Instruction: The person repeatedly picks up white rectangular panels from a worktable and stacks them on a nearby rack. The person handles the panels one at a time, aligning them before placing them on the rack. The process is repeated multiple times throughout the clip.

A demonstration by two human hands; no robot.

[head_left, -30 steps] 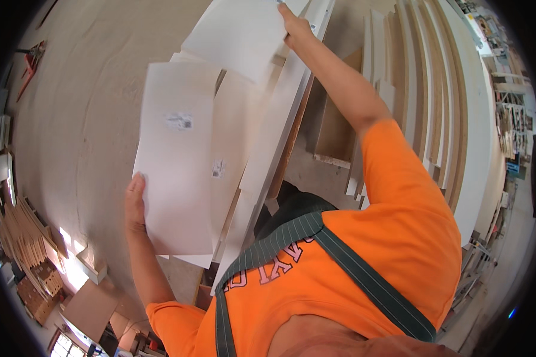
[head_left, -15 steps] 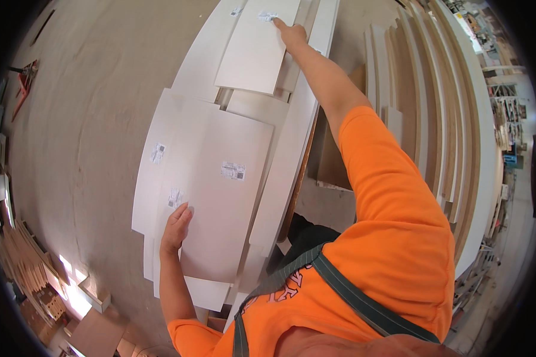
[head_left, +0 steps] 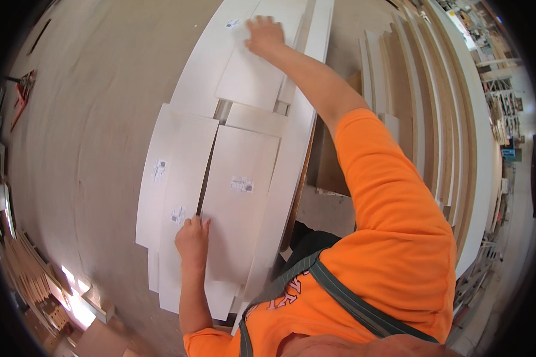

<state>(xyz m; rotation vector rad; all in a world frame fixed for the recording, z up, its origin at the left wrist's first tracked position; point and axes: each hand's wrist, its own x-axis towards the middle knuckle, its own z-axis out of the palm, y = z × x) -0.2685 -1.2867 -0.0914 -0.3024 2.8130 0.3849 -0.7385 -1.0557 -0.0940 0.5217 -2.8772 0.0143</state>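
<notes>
My left hand point(head_left: 193, 239) is closed, fingers curled at the edge of a white panel point(head_left: 238, 226) with a printed label point(head_left: 242, 184). A narrow dark gap separates this panel from another labelled white panel point(head_left: 181, 143) to its left. Farther off, my right hand point(head_left: 264, 35) lies with its fingers apart over a second rectangular white panel point(head_left: 253, 77). That hand covers the spot where this panel's label was seen. Beside the fingers, a label point(head_left: 233, 24) shows on the adjoining white board. All these panels lie flat in overlapping layers on one long stack.
To my right, several long boards point(head_left: 426, 107) with white faces and brown edges stand in a row. A red tool-like object point(head_left: 22, 98) is on the floor at far left. Wooden pieces point(head_left: 33, 279) are piled at lower left.
The near panel has shifted right, opening a gap along its left side. My left hand moved right and slightly nearer; my right hand slid left and its fingers spread.
</notes>
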